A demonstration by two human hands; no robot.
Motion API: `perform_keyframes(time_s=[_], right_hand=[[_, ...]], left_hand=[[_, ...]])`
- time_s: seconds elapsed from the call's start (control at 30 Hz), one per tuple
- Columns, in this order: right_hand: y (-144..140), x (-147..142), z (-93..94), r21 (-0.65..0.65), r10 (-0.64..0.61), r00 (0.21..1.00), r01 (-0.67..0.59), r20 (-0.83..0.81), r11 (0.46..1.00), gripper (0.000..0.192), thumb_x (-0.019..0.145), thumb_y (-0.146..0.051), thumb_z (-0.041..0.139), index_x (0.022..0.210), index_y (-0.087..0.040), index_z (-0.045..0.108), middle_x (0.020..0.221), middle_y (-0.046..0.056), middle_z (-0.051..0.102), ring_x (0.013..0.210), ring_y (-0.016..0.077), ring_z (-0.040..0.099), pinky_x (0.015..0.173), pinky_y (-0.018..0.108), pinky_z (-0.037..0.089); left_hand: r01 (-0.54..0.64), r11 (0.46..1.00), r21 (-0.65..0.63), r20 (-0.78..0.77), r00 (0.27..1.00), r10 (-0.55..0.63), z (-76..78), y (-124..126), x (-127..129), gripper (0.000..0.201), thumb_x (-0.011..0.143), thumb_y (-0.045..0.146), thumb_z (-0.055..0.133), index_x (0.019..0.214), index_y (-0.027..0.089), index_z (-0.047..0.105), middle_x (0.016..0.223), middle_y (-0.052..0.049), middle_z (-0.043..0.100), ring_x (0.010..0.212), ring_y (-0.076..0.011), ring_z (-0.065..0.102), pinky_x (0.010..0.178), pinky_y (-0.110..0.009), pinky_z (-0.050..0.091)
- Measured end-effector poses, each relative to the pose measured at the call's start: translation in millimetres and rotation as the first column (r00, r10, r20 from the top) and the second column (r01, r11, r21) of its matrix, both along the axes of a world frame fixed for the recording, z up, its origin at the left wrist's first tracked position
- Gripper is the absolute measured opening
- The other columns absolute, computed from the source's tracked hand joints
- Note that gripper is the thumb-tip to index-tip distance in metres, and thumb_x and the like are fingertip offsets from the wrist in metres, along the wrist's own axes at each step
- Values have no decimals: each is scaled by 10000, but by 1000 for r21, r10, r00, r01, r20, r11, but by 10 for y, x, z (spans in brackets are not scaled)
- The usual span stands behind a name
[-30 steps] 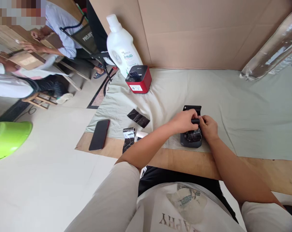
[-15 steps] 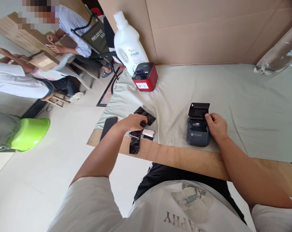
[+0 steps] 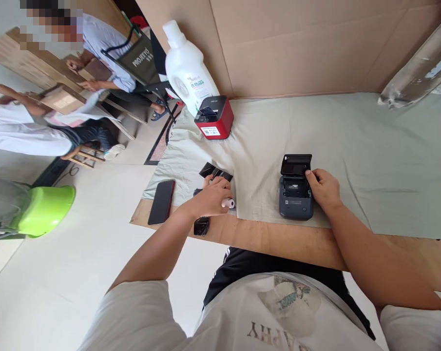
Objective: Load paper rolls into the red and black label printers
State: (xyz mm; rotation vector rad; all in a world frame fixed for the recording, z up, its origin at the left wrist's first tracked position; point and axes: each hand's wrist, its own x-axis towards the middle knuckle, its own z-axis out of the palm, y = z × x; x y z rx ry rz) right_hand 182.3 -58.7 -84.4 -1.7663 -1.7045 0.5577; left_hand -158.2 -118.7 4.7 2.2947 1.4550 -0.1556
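Steadying small black printer (image 3: 295, 197) on bench (image 3: 278, 239) with right hand (image 3: 322, 187), fingers resting against its right side, lid raised, paper bay looking empty; left hand (image 3: 212, 197) closed over white paper roll (image 3: 228, 202) beside black wrappers (image 3: 215, 171), loading apparently still to do. Reading "APHY" on own shirt; bottle (image 3: 185, 73) label and red printer (image 3: 215, 117) sticker illegible.

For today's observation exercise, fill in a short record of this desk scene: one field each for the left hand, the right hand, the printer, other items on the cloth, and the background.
Left hand: left hand closed over a small white roll, beside black film pieces
Right hand: right hand resting on the right side of the dark grey printer
Printer: lid raised, compartment open
Other items: black phone, red printer, white bottle
Surface: pale green cloth over a wooden table
Background: seated people at left, green basin
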Motion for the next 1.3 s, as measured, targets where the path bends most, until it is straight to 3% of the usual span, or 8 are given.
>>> perform_keyframes(time_s=[0.1,0.2,0.3,0.43,0.6,0.77,1.0,1.3], right_hand=[[6,0,-20,-4,4,1000,-4,0,1000,384,857,-553,382,656,-245,492,714,79,620,775,247,564,714,378,418],[15,3,-64,1,8,1000,-8,-26,1000,362,862,-533,405,689,-240,525,747,86,636,793,253,578,735,398,441],[0,3,-94,101,-4,996,13,-91,995,347,882,-519,432,804,-220,589,847,100,657,826,252,594,777,425,477],[-99,-23,-28,393,20,988,43,-155,919,321,940,-470,436,978,-208,616,1049,129,655,1045,278,581,858,453,502],[-241,-93,128,539,225,964,-117,-139,834,369,920,-326,522,1278,-242,535,1212,131,610,1128,289,562,850,466,533],[-248,-46,214,594,283,957,-191,-64,782,274,878,-205,549,1115,-306,643,1370,95,530,1217,320,508,929,540,506],[-206,67,329,605,404,914,-342,37,719,161,884,-228,557,1000,-297,645,1193,74,661,1125,287,573,964,545,497],[-202,69,339,582,573,819,-457,-20,673,150,831,-165,573,924,-269,628,933,44,724,993,245,632,856,457,552]], left_hand=[[20,974,-224,422,903,78,86,20,56,233,736,260,667,959,201,694,1018,-67,638,1013,-243,578,970,-430,421],[73,876,-476,752,550,363,57,57,206,361,761,309,700,1092,188,621,929,-44,639,805,-163,603,740,-292,466],[113,764,-635,768,193,610,-48,125,475,472,712,271,729,1145,211,549,940,-40,656,801,-186,649,718,-309,479],[67,685,-726,685,-30,728,-180,230,924,496,658,206,727,1103,204,509,970,-31,665,837,-201,676,800,-368,504],[-192,795,-576,776,178,605,-271,327,1304,711,634,171,769,1256,241,433,906,26,579,768,-127,601,747,-295,500],[-105,877,-468,785,407,468,-283,468,1435,880,693,198,738,1441,278,281,900,8,586,716,-141,584,677,-308,504],[-148,944,-294,856,399,329,-344,535,1608,703,693,126,695,1316,253,397,1072,-29,582,769,-117,570,699,-275,502],[-56,905,-422,857,302,418,-410,512,1475,841,646,271,819,1361,265,376,1010,-16,570,759,-115,576,674,-256,478]])
